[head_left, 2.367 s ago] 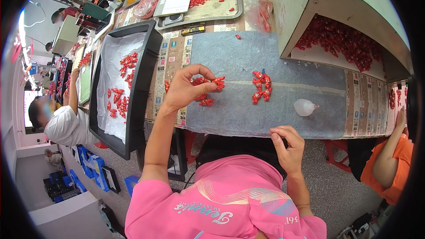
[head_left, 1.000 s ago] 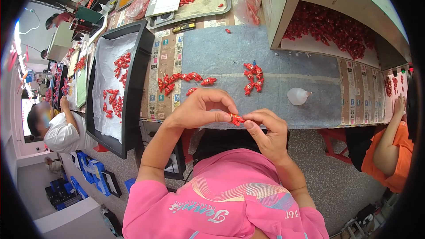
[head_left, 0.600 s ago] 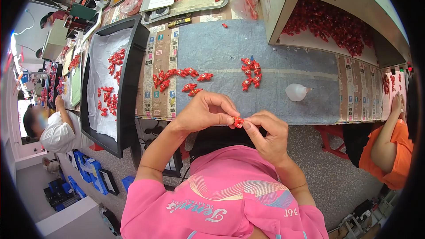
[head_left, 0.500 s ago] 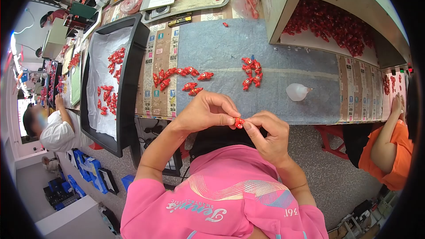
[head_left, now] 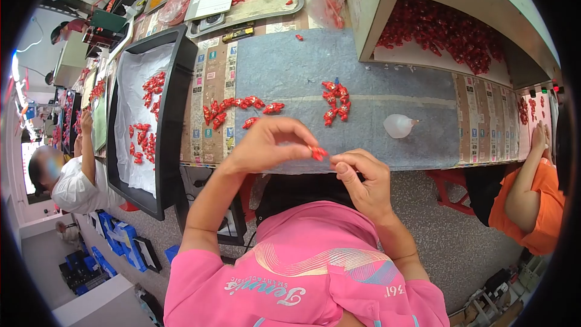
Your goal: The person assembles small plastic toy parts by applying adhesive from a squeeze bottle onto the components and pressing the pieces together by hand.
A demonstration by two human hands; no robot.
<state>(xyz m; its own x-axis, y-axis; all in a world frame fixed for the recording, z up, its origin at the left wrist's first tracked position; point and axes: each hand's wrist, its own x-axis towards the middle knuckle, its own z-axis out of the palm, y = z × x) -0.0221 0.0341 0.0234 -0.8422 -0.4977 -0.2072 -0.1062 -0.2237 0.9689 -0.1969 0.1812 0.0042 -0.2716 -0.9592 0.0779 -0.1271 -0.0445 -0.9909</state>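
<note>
Between the thumb and fingertips of my left hand is a small red figurine, held over the table's front edge. My right hand is closed in a pinch just right of it, apart from the figurine; whatever its fingertips hold is too small to make out. On the blue cloth mat beyond my hands lies a curved row of similar red figurines, partly hidden by my left hand. A second cluster of red figurines lies right of that row. A translucent white squeeze bottle rests farther right.
Left of the mat stands a black tray with paper and red pieces. A metal tray of red pieces is at the back. A box-like cabinet holds a red heap. Co-workers sit left and right, one in an orange shirt.
My hands have moved apart; the figurine that was between both is now in my left hand alone. The view has shifted slightly.
</note>
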